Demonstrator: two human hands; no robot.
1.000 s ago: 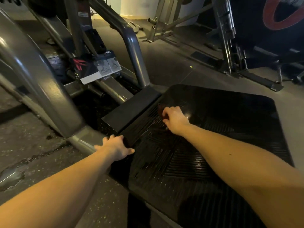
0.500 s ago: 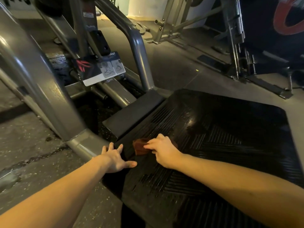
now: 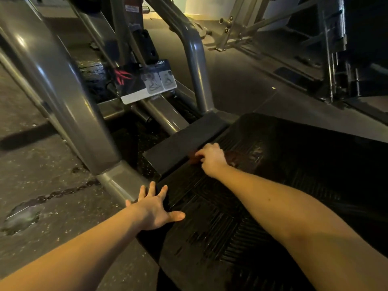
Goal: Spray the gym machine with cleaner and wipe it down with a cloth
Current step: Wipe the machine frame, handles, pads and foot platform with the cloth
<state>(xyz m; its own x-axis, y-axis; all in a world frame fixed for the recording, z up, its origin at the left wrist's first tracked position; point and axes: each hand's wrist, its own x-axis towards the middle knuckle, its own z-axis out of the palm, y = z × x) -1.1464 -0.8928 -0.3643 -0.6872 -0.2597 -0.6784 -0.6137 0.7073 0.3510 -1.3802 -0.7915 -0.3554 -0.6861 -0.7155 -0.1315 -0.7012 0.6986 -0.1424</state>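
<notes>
While working a reddish-brown cloth over the black ribbed footplate of the gym machine, looks to be midway through the wipe-down rather than at its start. Judging by the wet sheen on the rubber ribs around the cloth, seems past the spraying, at least for the footplate; shows no spray bottle anywhere in frame. Leaves plenty to cover, by the look of it: the footplate's right half and near end, the raised black block along its far-left edge, and, beyond that edge, the grey frame tubes and the instruction placard. Offers no clear sign of those parts being wiped already. Also shows a damp patch on the floor, well to the left of the footplate.

Bears down with the right grip at the footplate's far-left corner, hard against the raised black block. Curls the fingers closed over the bunched cloth, pinning it to the ribs, with folds showing on either side of the knuckles. Braces with the left grip on the footplate's near-left edge: wide open, fingers splayed, thumb stuck out over the rubber, holding nothing.
</notes>
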